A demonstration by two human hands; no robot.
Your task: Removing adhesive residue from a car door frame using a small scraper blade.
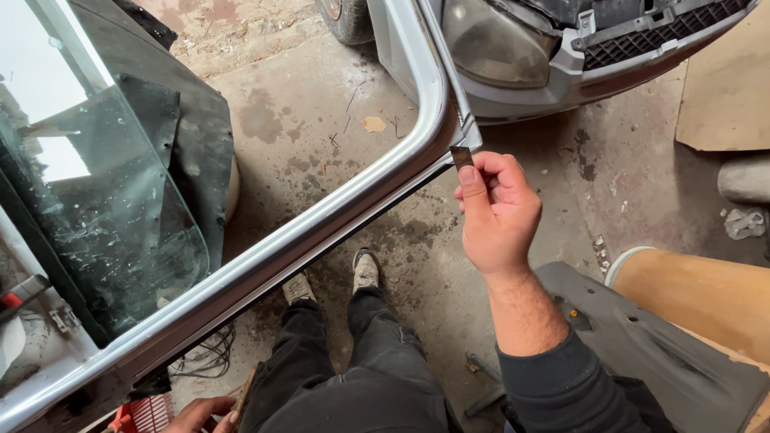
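The left hand, low at the frame's edge, seems to grip a thin tool. The right hand pinches a small dark strip at the silver door frame corner, mid-peel; next needs a steady pull.

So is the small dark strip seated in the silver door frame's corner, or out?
Out: the small dark strip is pinched in the right hand, beside the frame corner.

Right hand pinching a small dark strip against the silver door frame corner
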